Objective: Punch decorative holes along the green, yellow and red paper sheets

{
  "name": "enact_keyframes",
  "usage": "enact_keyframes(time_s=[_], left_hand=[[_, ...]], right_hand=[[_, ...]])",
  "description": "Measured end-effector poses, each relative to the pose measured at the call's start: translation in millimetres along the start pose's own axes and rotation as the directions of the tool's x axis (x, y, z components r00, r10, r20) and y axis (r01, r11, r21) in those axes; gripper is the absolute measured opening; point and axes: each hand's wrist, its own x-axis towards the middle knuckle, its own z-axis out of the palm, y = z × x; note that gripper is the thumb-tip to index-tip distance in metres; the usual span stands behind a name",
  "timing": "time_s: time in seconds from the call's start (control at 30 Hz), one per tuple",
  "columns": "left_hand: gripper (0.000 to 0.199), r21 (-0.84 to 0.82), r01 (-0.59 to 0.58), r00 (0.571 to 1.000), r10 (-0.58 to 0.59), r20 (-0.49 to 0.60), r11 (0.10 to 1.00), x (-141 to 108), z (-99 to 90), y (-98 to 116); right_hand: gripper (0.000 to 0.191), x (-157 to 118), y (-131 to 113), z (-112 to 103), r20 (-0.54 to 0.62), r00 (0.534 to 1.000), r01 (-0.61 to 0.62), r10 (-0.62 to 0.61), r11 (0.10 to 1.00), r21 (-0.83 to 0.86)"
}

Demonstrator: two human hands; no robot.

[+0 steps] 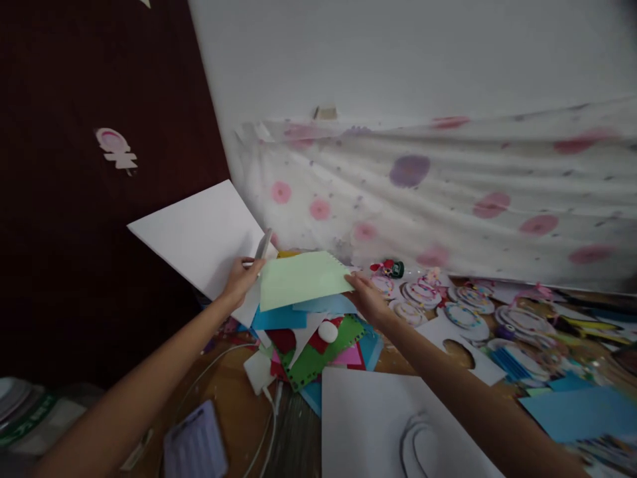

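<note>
A light green paper sheet [303,280] is stretched between my two hands above a pile of coloured paper. My left hand [241,282] is closed at its left edge; a narrow greyish object [263,244] stands up by those fingers, too unclear to name. At the sheet's right edge, my right hand [367,297] pinches it between thumb and fingers. Blue sheets [279,318] lie just under it, with a green felt-like piece [318,355] with a row of holes and a small white rounded object [328,331] lower down.
A white board [199,232] leans at the left by the dark door [74,265]. Bead-trimmed paper discs [462,315] and yellow-handled tools [587,328] crowd the right. In front lie a large white sheet [358,418], white cables [271,411] and a lilac flat object [196,441].
</note>
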Motion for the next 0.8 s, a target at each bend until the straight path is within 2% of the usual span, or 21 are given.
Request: enact_keyframes(time_s=[0.1,0.2,0.3,0.37,0.43,0.5,0.57,0.6,0.67,0.73,0.8], left_hand=[[0.042,0.160,-0.113,0.992,0.102,0.076,0.981,-8,14.0,-8],[0.045,0.335,-0.239,0.964,0.180,0.197,0.911,-19,34.8,-25],[0.045,0.461,-0.342,0.917,0.185,0.352,0.819,-29,51.8,-39],[0.051,0.508,-0.418,0.880,0.198,0.431,0.753,-38,57.3,-42],[0.068,0.510,-0.529,0.820,0.253,0.514,0.678,-49,58.8,-40],[0.089,0.462,-0.660,0.718,0.317,0.620,0.593,-62,58.9,-35],[0.096,0.401,-0.757,0.613,0.349,0.708,0.516,-72,59.4,-30],[0.090,0.381,-0.787,0.576,0.357,0.736,0.485,-76,59.7,-28],[0.066,0.358,-0.826,0.526,0.370,0.765,0.435,-78,59.8,-24],[0.044,0.329,-0.860,0.479,0.391,0.786,0.391,-78,58.6,-19],[0.033,0.290,-0.890,0.425,0.415,0.804,0.351,-79,56.5,-14]], right_hand=[[0.030,2,24,16,0.039,0.994,-0.099,0.107,0.981,-0.165],[0.030,6,31,26,0.112,0.980,-0.113,0.165,0.924,-0.364],[0.016,0,26,25,0.232,0.962,0.010,0.143,0.831,-0.557],[0.020,-13,22,21,0.327,0.938,0.137,0.112,0.748,-0.649],[0.037,-27,22,19,0.412,0.905,0.248,0.104,0.659,-0.710],[0.043,-39,24,19,0.468,0.876,0.322,0.118,0.579,-0.749],[0.039,-47,25,21,0.498,0.857,0.369,0.133,0.516,-0.773],[0.037,-49,24,20,0.509,0.850,0.388,0.135,0.492,-0.779],[0.034,-54,18,14,0.529,0.839,0.421,0.130,0.460,-0.782],[0.034,-61,9,1,0.546,0.830,0.449,0.114,0.442,-0.776],[0.034,-72,2,-17,0.555,0.826,0.467,0.097,0.432,-0.772]])
